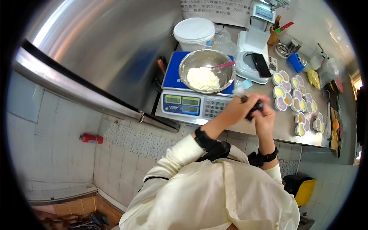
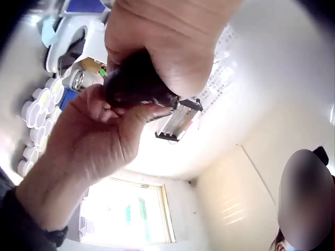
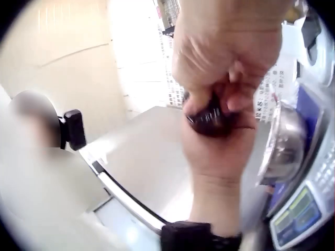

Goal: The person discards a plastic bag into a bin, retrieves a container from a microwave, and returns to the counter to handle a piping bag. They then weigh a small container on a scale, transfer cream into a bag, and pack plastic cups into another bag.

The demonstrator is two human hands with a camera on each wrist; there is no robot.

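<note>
Both hands meet over the counter's front edge, around a small dark glossy bottle-like object (image 1: 254, 111) with pale lettering. My left hand (image 1: 239, 109) grips it from the left, and my right hand (image 1: 265, 120) grips it from the right. In the right wrist view the dark object (image 3: 212, 119) sits between the two hands, its ends largely hidden by fingers. Beyond the left hand, a steel bowl (image 1: 186, 63) holds white powder (image 1: 203, 79) and a pink-handled utensil (image 1: 223, 65). The bowl stands on a blue-topped digital scale (image 1: 180, 103).
A lidded white tub (image 1: 194, 32) stands behind the bowl. To its right is a white machine (image 1: 256, 36) with a phone (image 1: 261, 65) lying on its base. Several small filled cups (image 1: 281, 94) sit in clusters at right. A steel fridge-like panel (image 1: 115, 57) borders the left.
</note>
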